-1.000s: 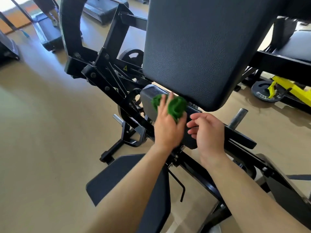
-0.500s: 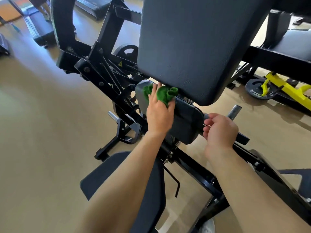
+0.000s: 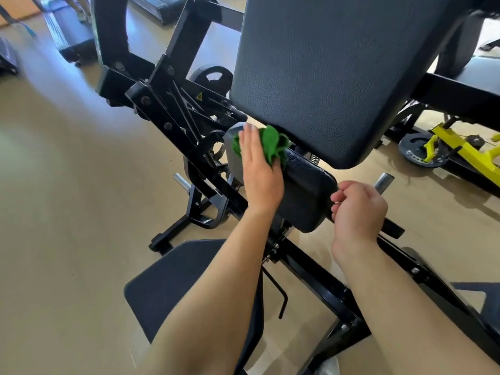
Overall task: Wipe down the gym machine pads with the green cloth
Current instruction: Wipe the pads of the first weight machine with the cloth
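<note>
My left hand (image 3: 258, 171) presses a crumpled green cloth (image 3: 272, 143) flat against the far end of a small black pad (image 3: 305, 190) on the gym machine. The cloth bunches out from under my fingers, just below the lower edge of the large black pad (image 3: 338, 71) that fills the upper middle. My right hand (image 3: 357, 209) is loosely curled at the near right corner of the small pad, with nothing visibly in it. A black seat pad (image 3: 173, 282) lies below my left forearm.
The machine's black steel frame (image 3: 167, 109) runs from upper left to lower right. Chrome pegs (image 3: 382, 182) stick out on both sides. A yellow machine with a weight plate (image 3: 422, 152) stands at right. Treadmills (image 3: 70, 31) line the far left on the tan floor.
My left hand slid the cloth up and left along the small pad toward its far end. My right hand drew back from the pad's face to its right corner and curled.
</note>
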The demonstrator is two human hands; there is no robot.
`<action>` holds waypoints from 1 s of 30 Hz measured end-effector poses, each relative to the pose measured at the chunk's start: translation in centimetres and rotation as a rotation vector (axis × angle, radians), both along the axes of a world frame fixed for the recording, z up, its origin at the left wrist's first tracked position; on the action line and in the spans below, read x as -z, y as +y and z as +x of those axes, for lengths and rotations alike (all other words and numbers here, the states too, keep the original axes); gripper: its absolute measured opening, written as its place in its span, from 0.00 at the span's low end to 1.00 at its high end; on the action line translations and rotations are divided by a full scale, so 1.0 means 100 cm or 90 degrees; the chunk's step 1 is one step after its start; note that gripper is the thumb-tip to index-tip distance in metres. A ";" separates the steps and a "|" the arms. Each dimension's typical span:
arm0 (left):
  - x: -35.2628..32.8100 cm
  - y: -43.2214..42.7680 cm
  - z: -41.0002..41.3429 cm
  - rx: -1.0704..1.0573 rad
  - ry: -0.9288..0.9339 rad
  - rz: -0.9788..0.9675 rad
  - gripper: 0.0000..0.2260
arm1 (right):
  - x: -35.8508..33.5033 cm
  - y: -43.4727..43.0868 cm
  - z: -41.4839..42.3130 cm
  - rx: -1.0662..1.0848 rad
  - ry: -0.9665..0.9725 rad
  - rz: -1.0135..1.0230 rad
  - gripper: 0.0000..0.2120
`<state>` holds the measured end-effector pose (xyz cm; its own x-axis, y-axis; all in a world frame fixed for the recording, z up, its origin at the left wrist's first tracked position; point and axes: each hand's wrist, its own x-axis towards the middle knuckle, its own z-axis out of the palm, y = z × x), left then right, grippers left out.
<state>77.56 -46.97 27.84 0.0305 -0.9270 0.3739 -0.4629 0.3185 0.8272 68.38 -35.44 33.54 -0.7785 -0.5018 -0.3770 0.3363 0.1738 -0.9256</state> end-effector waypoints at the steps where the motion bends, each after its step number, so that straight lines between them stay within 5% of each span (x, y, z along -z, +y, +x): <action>1: -0.004 -0.014 0.000 -0.038 0.027 0.024 0.30 | 0.002 0.000 0.000 -0.002 0.003 0.005 0.14; 8: -0.014 -0.054 0.017 -0.260 0.287 0.244 0.17 | 0.010 -0.001 -0.006 0.023 -0.042 0.077 0.14; 11: 0.001 -0.015 0.008 -0.276 0.328 0.393 0.22 | 0.011 -0.001 -0.001 0.026 -0.086 0.092 0.13; 15: 0.010 0.066 -0.026 -0.240 0.319 0.485 0.16 | 0.009 0.002 0.004 0.015 -0.101 0.094 0.12; 21: 0.022 0.130 -0.042 -0.116 0.296 0.449 0.13 | 0.005 0.005 0.006 0.011 -0.092 0.104 0.10; 30: -0.020 -0.029 0.007 -0.309 0.303 0.412 0.22 | 0.015 0.008 0.013 -0.029 -0.026 0.151 0.09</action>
